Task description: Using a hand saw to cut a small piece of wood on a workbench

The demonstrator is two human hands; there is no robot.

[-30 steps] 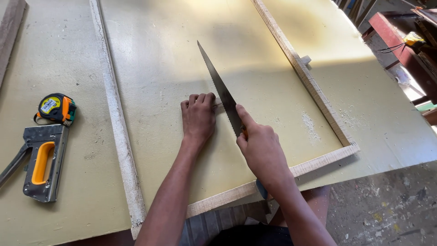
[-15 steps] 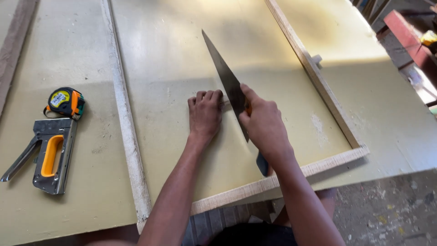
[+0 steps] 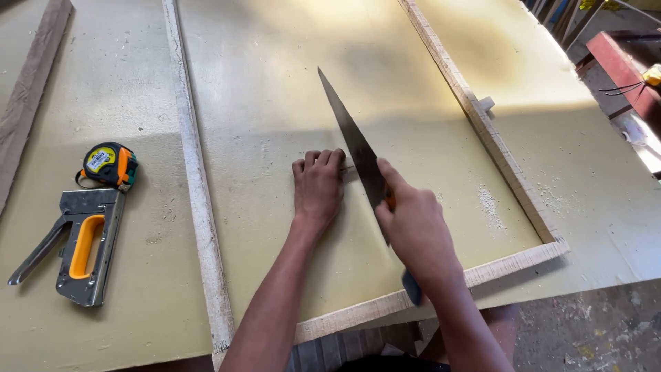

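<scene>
My right hand (image 3: pixel 413 231) grips the handle of a hand saw (image 3: pixel 351 141), index finger stretched along the blade. The dark blade points up and away across a pale green board (image 3: pixel 275 89). My left hand (image 3: pixel 318 184) lies flat on the board just left of the blade, fingers together, pressing on a small thin wood strip (image 3: pixel 349 168) that shows at the fingertips. The saw's edge meets that strip beside my fingertips. A wooden frame (image 3: pixel 196 179) of light battens lies on the board around both hands.
A yellow and black tape measure (image 3: pixel 109 164) and a grey staple gun (image 3: pixel 79 251) with an orange handle lie at the left. A dark wood plank (image 3: pixel 27 96) runs along the far left. Sawdust (image 3: pixel 489 203) sits near the right batten. The table edge drops to the floor at the bottom right.
The saw has shifted slightly along its length as my right hand slid back towards me. My left hand has stayed pressed in the same spot.
</scene>
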